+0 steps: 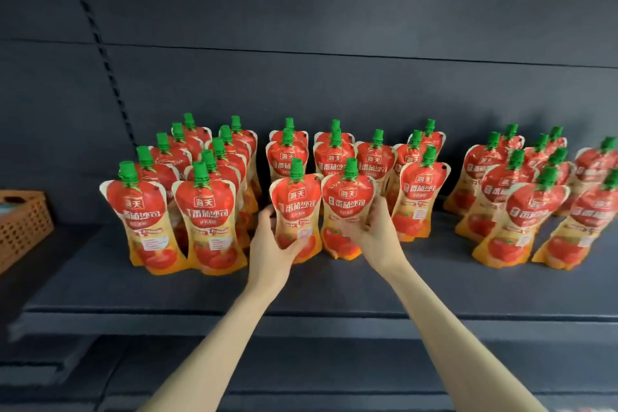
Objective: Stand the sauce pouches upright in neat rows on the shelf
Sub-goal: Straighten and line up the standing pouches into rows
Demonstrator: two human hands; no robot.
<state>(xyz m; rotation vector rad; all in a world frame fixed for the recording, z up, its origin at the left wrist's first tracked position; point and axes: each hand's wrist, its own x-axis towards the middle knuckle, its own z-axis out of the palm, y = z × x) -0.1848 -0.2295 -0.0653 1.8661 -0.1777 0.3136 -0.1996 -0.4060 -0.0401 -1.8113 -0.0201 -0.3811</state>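
A woven basket (23,227) sits at the far left end of the dark shelf (301,291); something pale shows inside it, but I cannot tell what. Tomato sauce pouches with green screw caps stand upright on the shelf in three clusters. The left cluster (200,211) runs in two files back toward the rear panel (334,84). Beside it are a middle cluster (334,157) and a right cluster (521,211), whose front pouches lean a little.

At the front of the middle cluster two pouches stand side by side, just touching. The left hand (269,246) grasps the left front pouch (296,207) low on its body, fingers curled round its left edge. The right hand (379,231) clasps the right front pouch (347,207) from its right side, fingers wrapped about the narrow waist of the pack. Whether the two bases rest on the shelf or hang just above it, I cannot tell.

Both bare forearms reach up and forward from below, converging toward the middle of the shelf, wrists nearly straight.
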